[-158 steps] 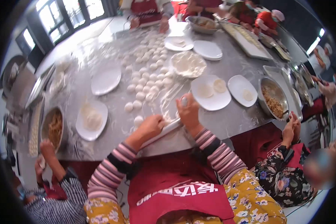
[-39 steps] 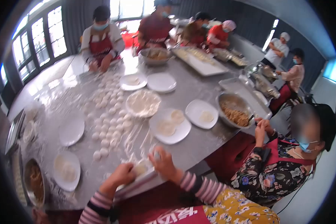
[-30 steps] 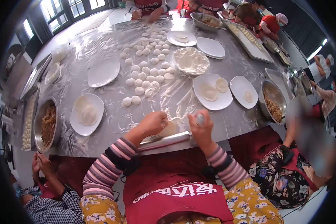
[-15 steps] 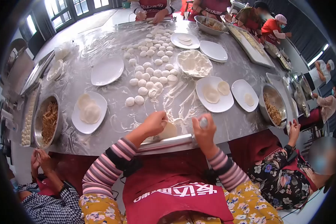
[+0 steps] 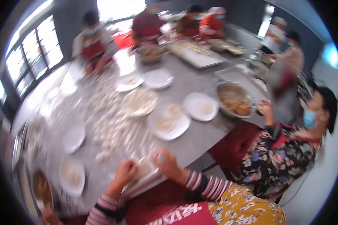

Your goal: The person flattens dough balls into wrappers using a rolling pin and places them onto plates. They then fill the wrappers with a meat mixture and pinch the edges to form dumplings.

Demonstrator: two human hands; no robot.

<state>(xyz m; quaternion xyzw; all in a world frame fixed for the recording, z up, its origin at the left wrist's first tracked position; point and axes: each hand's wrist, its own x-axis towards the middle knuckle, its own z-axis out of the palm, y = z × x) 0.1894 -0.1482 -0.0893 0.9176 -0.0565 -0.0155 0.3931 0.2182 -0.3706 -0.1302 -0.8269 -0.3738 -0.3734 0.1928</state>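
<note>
At the near edge of the floured table, my left hand (image 5: pixel 126 172) is closed with its fingers on the rim of a thin round dough wrapper (image 5: pixel 142 171). To its right, my right hand (image 5: pixel 166 164) is wrapped around a short rolling pin (image 5: pixel 160 158), whose pale end shows above the fingers. Most of the pin is hidden by the hand, and the view is smeared by motion. Just beyond both hands lie many small dough balls (image 5: pixel 108 131) in loose flour. A white plate (image 5: pixel 178 132) with flat wrappers sits ahead and to the right.
A bowl of flour (image 5: pixel 140 102) stands beyond the dough balls. Steel bowls of filling (image 5: pixel 234 99) stand at right and left. Another plate (image 5: pixel 201 107) holds a wrapper. A co-worker (image 5: pixel 281 157) sits close on my right. A tray of shaped dough pieces (image 5: pixel 199 56) lies at the far side.
My view has swung to the right, so the table and hands appear farther left and tilted. Both hands remain at the wrapper and pin. The co-worker at right shows more fully.
</note>
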